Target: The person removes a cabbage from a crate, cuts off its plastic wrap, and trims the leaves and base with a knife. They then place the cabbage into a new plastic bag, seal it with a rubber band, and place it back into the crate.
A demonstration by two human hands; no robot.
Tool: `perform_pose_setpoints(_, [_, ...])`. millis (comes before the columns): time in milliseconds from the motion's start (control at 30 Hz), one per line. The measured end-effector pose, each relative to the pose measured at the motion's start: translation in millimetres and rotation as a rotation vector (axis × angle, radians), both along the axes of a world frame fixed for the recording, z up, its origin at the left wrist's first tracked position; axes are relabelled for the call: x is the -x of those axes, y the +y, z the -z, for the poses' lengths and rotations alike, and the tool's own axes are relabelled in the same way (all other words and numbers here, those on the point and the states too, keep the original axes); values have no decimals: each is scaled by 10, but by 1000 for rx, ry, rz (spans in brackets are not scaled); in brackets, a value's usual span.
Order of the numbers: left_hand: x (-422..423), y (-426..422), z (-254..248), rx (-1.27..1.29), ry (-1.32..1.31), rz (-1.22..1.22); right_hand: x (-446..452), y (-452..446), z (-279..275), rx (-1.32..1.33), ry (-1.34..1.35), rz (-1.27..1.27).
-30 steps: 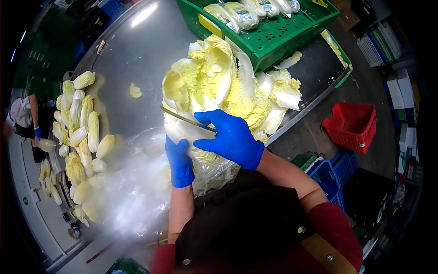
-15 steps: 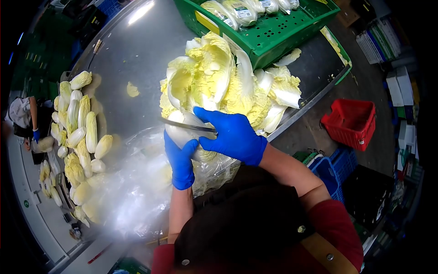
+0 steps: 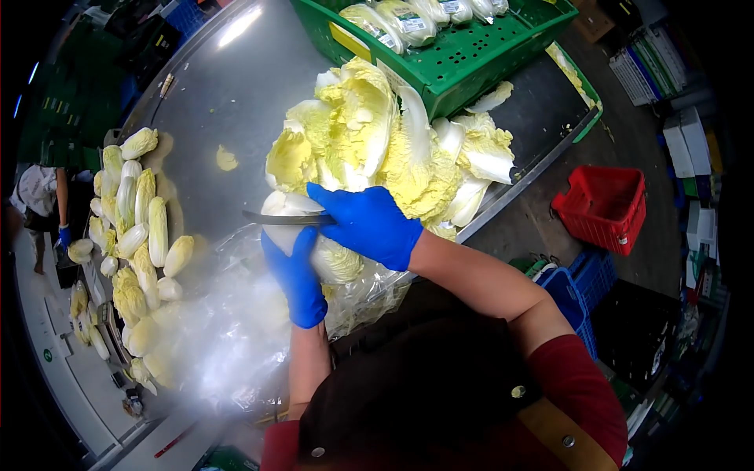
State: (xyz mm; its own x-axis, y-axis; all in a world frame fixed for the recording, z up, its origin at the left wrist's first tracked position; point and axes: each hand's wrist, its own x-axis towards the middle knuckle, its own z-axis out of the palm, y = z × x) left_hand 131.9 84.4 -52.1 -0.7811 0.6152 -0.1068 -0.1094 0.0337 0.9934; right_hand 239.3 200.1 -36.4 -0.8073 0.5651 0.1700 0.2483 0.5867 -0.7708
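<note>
In my blue-gloved left hand (image 3: pixel 297 279) lies a napa cabbage (image 3: pixel 336 261), its white base end toward the far side of the table. My right hand (image 3: pixel 369 226), gloved in blue too, grips a knife (image 3: pixel 284 219) whose blade lies across the white base of the cabbage. The right hand's fingers rest near the cut end. Just beyond both hands is a heap of loose yellow-white cabbage leaves (image 3: pixel 353 125). Clear plastic wrap (image 3: pixel 251 306) spreads on the table beneath and left of the cabbage. Fingers hide the knife's handle.
A green crate (image 3: pixel 463 78) with several wrapped cabbages stands at the back right. Several whole cabbages (image 3: pixel 157 231) lie on the metal table's left side. A second knife (image 3: pixel 164 88) rests near the far left edge. A red basket (image 3: pixel 603 210) is on the floor; another person (image 3: pixel 47 196) works at far left.
Both hands have shifted left with the cabbage and knife. The cabbage has turned, showing more of its leafy side. A leaf near the base now lies folded outward on the heap.
</note>
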Motion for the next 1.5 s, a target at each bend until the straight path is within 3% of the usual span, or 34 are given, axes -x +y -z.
perform_pose_setpoints(267, [68, -106, -10, 17, -20, -76, 170, -99, -52, 47, -82, 4])
perform_pose_setpoints(567, [109, -64, -12, 44, 40, -70, 193, 73, 196, -101, 3, -49])
perform_pose_setpoints(667, [-26, -156, -68, -40, -191, -25, 177, 428, 375, -107, 14, 216])
perform_pose_setpoints(700, [-2, -185, -20, -84, -328, 16, 123, 516, 360, -95, -114, 185])
perform_pose_setpoints(800, [43, -230, -3, -254, -810, 142, 82, 796, 236, -161, -102, 267])
perform_pose_setpoints(900, [88, -168, -38, -337, -900, 165, 10, 1017, 27, -335, -250, 491])
perform_pose_setpoints(933, [107, -148, -16, -329, -879, 128, -45, 991, 54, -438, -49, 488])
perform_pose_setpoints(1033, [127, -100, -9, -331, -868, 108, -145, 413, -206, 195, 64, 224])
perform_pose_setpoints(1067, [123, -82, -22, -312, -838, 97, -165, 222, -52, 209, 288, 18])
perform_pose_setpoints(1100, [120, -73, -57, -290, -807, 85, -248, 31, -270, 315, 204, -90])
perform_pose_setpoints(1167, [163, -54, 5, -241, -753, -35, -298, -188, -231, 176, 173, -179])
perform_pose_setpoints(1333, [239, -86, 41, -342, -810, 82, -403, -309, -212, 148, 90, -212])
perform_pose_setpoints(1433, [199, -54, 25, -268, -726, 8, -469, -356, -184, 538, 131, -234])
perform_pose_setpoints(1500, [249, -71, 142, -316, -783, 22, -534, -366, -268, 547, 113, -351])
